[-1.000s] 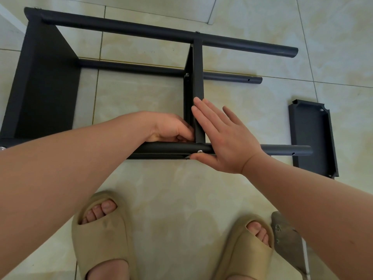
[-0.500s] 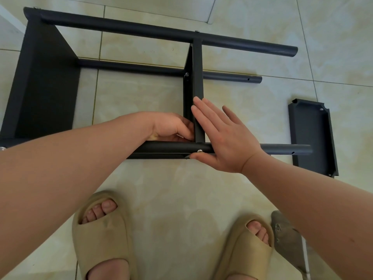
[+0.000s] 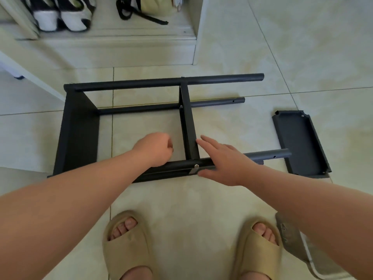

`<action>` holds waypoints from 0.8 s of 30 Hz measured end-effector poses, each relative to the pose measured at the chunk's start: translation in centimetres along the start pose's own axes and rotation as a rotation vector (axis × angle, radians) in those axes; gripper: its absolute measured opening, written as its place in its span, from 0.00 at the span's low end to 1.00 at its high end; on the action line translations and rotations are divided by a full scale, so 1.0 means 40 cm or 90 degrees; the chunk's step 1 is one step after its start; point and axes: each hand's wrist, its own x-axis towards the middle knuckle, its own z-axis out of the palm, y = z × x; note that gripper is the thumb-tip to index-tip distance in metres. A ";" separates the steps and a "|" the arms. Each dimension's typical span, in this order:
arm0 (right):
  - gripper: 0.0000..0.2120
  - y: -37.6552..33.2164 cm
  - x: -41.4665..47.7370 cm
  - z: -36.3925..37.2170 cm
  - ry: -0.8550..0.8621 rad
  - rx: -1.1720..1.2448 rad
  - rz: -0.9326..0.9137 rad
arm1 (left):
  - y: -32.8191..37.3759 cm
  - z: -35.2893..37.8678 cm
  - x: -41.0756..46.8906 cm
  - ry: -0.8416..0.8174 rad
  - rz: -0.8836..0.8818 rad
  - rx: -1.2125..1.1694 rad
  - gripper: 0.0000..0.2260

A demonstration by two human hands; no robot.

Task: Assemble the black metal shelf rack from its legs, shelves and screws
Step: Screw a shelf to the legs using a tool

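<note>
Head view, rack (image 3: 129,86) with two shelves (image 3: 80,128), one loose shelf (image 3: 300,142), left hand (image 3: 155,149) curled, right hand (image 3: 226,160) fingers (image 3: 205,141) straight on leg (image 3: 268,155)

Our left hand (image 3: 155,149) has drawn back from the middle shelf (image 3: 187,128) and now hangs curled in a fist just left of it, no longer touching. Our right hand (image 3: 224,160) has come off the shelf's face and lies over the near leg (image 3: 177,165), fingers straight, thumb beside the screw (image 3: 196,166). Our view has lifted, bringing shoes (image 3: 62,15) in at the top.
</note>
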 end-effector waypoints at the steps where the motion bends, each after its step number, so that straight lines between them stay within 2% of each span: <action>1: 0.39 0.006 -0.019 -0.008 -0.004 -0.019 0.007 | 0.009 -0.016 -0.009 0.040 0.021 0.014 0.10; 3: 0.33 0.026 -0.050 -0.031 0.007 -0.042 0.035 | 0.041 -0.050 -0.008 0.121 0.075 0.051 0.10; 5: 0.28 0.049 -0.069 -0.053 0.001 -0.057 0.072 | 0.085 -0.080 0.012 0.158 0.103 0.068 0.13; 9: 0.20 0.093 -0.087 -0.060 -0.043 -0.081 0.086 | 0.173 -0.114 0.097 0.182 0.093 0.101 0.21; 14: 0.14 0.161 -0.071 -0.035 0.025 -0.044 0.064 | 0.238 -0.146 0.257 0.172 0.082 0.139 0.28; 17: 0.13 0.191 -0.075 -0.006 0.059 -0.010 0.020 | 0.255 -0.166 0.353 0.168 0.067 0.135 0.27; 21: 0.12 0.214 -0.085 0.011 0.102 0.020 -0.012 | 0.256 -0.187 0.431 0.111 0.014 0.187 0.21; 24: 0.12 0.213 -0.086 0.012 0.123 0.017 -0.012 | 0.250 -0.198 0.449 0.126 0.000 0.143 0.18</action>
